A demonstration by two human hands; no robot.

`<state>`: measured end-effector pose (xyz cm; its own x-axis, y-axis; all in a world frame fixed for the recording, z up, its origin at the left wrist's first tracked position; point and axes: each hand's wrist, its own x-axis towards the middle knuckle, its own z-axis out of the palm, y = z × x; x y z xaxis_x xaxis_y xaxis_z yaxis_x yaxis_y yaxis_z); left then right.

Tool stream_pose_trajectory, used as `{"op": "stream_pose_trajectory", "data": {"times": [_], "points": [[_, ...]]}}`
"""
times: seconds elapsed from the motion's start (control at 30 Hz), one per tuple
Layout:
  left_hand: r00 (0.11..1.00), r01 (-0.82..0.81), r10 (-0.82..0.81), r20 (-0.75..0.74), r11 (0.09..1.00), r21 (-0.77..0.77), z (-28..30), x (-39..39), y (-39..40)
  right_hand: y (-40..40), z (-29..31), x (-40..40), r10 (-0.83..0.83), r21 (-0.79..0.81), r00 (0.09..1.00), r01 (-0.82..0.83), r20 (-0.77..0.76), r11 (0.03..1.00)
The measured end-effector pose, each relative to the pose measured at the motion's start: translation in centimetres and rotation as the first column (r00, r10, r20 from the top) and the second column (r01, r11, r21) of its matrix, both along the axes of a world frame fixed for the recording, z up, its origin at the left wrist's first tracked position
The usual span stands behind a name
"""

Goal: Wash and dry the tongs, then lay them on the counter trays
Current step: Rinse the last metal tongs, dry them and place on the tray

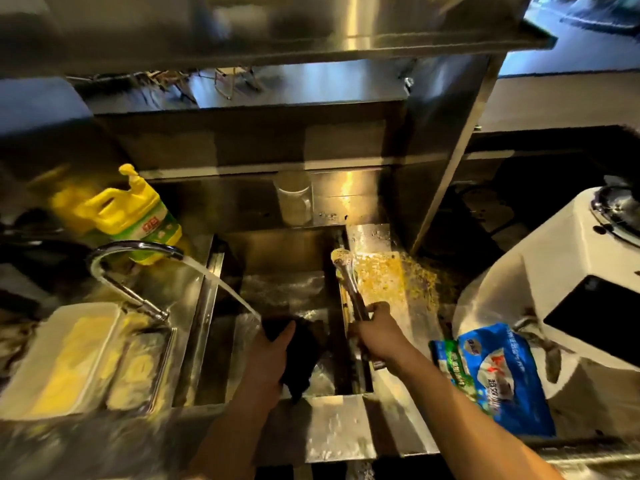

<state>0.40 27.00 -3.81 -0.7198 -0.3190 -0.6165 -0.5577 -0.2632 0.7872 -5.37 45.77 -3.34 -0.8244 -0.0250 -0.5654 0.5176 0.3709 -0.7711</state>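
My right hand (375, 329) grips the metal tongs (348, 282) near their middle, over the right side of the steel sink (211, 306). Their tips point away from me, near the sink's right rim. My left hand (268, 355) holds a dark cloth (301, 358) inside the sink basin. Water streams from the curved faucet (128, 268) at the left into the sink and lands just beside the cloth. The tongs are apart from the water stream and the cloth.
A yellow detergent bottle (138, 216) stands behind the faucet. A white tray (65, 355) lies at the left. A clear glass (294, 199) stands on the ledge behind the sink. A blue bag (498, 375) and a white appliance (561, 306) sit at the right.
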Motion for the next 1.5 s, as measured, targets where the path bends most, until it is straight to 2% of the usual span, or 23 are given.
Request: {"op": "stream_pose_trajectory", "data": {"times": [0.17,0.3,0.37,0.47,0.57,0.67,0.8,0.9,1.0,1.1,1.23,1.33,1.43,1.5], "points": [[0.994,-0.107,0.107,-0.006,0.994,-0.024,-0.4,-1.8,-7.7,-7.5,1.5,0.9,0.090,-0.224,0.991,-0.065,0.104,0.972],[0.984,-0.135,0.157,-0.083,0.966,0.218,-0.4,-3.3,-12.9,-12.6,2.4,1.4,0.155,-0.248,0.967,-0.103,0.200,0.963],[0.975,-0.158,0.197,-0.105,0.941,0.298,-0.8,-4.9,-15.0,-15.4,2.7,1.8,0.184,-0.256,0.965,-0.133,0.187,0.958],[0.980,-0.170,0.197,-0.034,0.912,0.373,-0.7,-6.9,-16.1,-18.2,3.3,2.6,0.203,-0.240,0.971,-0.168,0.129,0.956],[0.995,-0.059,0.083,-0.061,0.946,0.320,-1.0,-8.9,-16.9,-20.7,3.2,3.0,0.221,-0.163,0.973,-0.209,0.059,0.964],[0.999,-0.041,0.041,0.002,0.970,0.241,-1.2,-11.0,-17.3,-21.1,2.9,3.4,0.237,-0.043,0.971,-0.236,0.036,0.971],[0.996,-0.016,0.006,0.093,0.994,0.109,-2.3,-11.6,-16.2,-21.0,3.2,2.7,0.248,0.013,0.968,-0.249,0.039,0.969],[0.992,-0.061,0.040,0.122,0.983,0.175,-3.2,-11.5,-15.7,-21.9,3.1,2.7,0.267,0.048,0.963,-0.268,0.036,0.962],[0.982,-0.154,0.138,0.126,0.981,0.121,-4.0,-12.3,-16.1,-22.0,2.8,2.7,0.259,0.065,0.963,-0.264,0.081,0.962],[0.986,-0.076,0.056,0.155,0.989,0.124,-3.7,-12.0,-14.9,-22.4,2.5,2.7,0.194,0.069,0.980,-0.196,0.035,0.978],[0.982,-0.160,0.148,0.118,0.983,0.094,-4.1,-12.6,-14.7,-22.3,2.5,2.8,0.203,0.087,0.978,-0.207,0.058,0.974],[0.986,-0.126,0.111,0.123,0.985,0.120,-3.9,-12.7,-14.4,-22.1,2.8,2.2,0.172,0.084,0.985,-0.174,0.035,0.981],[0.978,-0.187,0.174,0.115,0.976,0.111,-3.9,-13.2,-14.9,-21.8,3.2,2.1,0.182,0.078,0.980,-0.188,0.074,0.979],[0.986,-0.139,0.127,0.112,0.985,0.106,-3.5,-13.3,-15.1,-21.4,3.4,2.0,0.188,0.092,0.980,-0.193,0.065,0.977]]}}
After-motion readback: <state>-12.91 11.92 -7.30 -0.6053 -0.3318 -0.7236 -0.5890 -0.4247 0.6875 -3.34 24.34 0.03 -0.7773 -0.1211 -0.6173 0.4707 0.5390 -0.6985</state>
